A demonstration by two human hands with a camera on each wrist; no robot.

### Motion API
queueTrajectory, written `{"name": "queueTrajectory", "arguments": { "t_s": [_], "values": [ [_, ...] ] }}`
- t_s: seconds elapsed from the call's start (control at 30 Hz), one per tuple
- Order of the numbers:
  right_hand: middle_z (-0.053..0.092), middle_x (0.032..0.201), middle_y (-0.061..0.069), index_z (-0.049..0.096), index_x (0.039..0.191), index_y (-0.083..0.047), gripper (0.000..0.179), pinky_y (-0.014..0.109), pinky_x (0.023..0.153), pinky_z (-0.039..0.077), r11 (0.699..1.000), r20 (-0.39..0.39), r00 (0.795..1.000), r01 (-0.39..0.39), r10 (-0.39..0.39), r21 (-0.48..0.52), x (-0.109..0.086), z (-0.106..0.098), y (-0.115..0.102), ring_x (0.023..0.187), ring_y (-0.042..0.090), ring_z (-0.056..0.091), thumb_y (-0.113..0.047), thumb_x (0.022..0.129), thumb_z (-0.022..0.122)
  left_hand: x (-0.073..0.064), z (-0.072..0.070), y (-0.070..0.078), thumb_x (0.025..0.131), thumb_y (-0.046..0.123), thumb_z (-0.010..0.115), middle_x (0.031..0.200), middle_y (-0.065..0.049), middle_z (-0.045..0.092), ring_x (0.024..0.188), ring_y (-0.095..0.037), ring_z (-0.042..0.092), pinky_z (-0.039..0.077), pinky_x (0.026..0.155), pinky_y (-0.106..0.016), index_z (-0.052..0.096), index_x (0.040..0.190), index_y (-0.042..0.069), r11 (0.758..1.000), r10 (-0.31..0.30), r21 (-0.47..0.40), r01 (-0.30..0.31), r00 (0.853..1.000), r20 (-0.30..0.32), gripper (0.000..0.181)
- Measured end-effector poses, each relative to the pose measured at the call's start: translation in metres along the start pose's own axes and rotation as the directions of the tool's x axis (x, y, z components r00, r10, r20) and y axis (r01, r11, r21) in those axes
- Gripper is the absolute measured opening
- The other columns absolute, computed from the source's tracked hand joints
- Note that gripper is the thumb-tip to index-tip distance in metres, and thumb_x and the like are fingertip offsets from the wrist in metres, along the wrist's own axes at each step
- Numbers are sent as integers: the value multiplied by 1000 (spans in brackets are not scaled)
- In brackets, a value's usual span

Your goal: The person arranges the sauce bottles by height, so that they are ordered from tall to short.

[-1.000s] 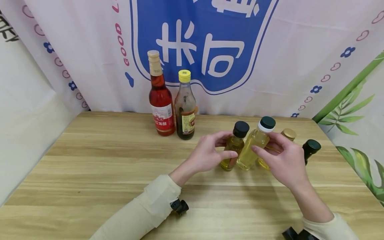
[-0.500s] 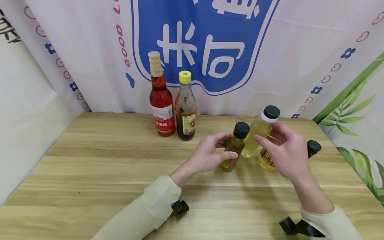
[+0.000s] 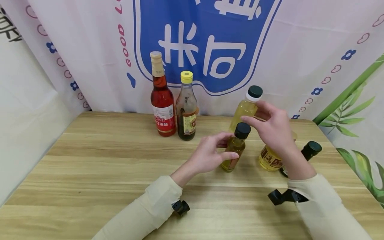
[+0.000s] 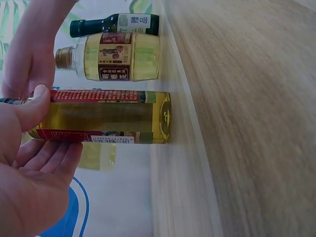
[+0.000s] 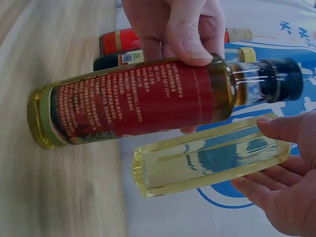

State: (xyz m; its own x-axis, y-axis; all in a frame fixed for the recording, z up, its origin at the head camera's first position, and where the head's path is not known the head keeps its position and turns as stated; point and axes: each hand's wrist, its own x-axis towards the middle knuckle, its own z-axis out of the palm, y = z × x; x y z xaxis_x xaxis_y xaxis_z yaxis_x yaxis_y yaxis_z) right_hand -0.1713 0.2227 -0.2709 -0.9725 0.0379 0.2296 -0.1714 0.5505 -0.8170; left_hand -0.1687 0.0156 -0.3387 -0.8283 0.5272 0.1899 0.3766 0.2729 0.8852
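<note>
Though dark-capped, a clear, pale yellow bottle (image 3: 244, 109)

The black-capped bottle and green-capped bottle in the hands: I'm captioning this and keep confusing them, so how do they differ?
The black-capped bottle carries a red label; none shows on the green-capped bottle. The black-capped bottle looks darker, the green-capped bottle paler. The left hand holds the black-capped bottle, the right hand the green-capped bottle. Both are capped and look yellowish.
</note>
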Motion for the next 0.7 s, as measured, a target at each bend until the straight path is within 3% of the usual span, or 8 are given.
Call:
{"name": "queueTrajectory", "arguments": {
  "t_s": [0.2,0.3,0.5,0.7],
  "values": [
    [72,137,18,60,148,-6,59,15,94,58,998,37,999,11,-13,55,16,12,3,130,30,69,-24,96,81,0,0,1,95,17,82,139,-11,72,125,-24,72,58,109,-31,63,143,6,1000,10,16,-10,1000,-1,53],
    [72,137,18,60,148,-5,59,9,89,56,997,56,998,7,-11,78,22,15,5,129,31,69,-23,96,81,0,0,1,95,17,82,139,-10,72,125,-24,72,58,108,-30,63,143,7,1000,11,20,-11,1000,0,53],
    [70,139,18,57,150,-6,63,12,92,57,993,98,995,-16,5,114,33,21,8,128,28,69,-25,96,81,0,0,0,96,16,81,140,-9,71,126,-23,71,57,110,-31,62,145,8,1000,-4,5,4,1000,10,54],
    [71,139,18,59,150,-8,62,40,112,56,993,141,990,-32,17,110,45,30,8,128,30,70,-28,95,82,0,-1,0,96,16,81,142,-9,70,127,-23,71,57,110,-32,61,146,8,1000,-12,-1,12,1000,11,55]
  ]
}}
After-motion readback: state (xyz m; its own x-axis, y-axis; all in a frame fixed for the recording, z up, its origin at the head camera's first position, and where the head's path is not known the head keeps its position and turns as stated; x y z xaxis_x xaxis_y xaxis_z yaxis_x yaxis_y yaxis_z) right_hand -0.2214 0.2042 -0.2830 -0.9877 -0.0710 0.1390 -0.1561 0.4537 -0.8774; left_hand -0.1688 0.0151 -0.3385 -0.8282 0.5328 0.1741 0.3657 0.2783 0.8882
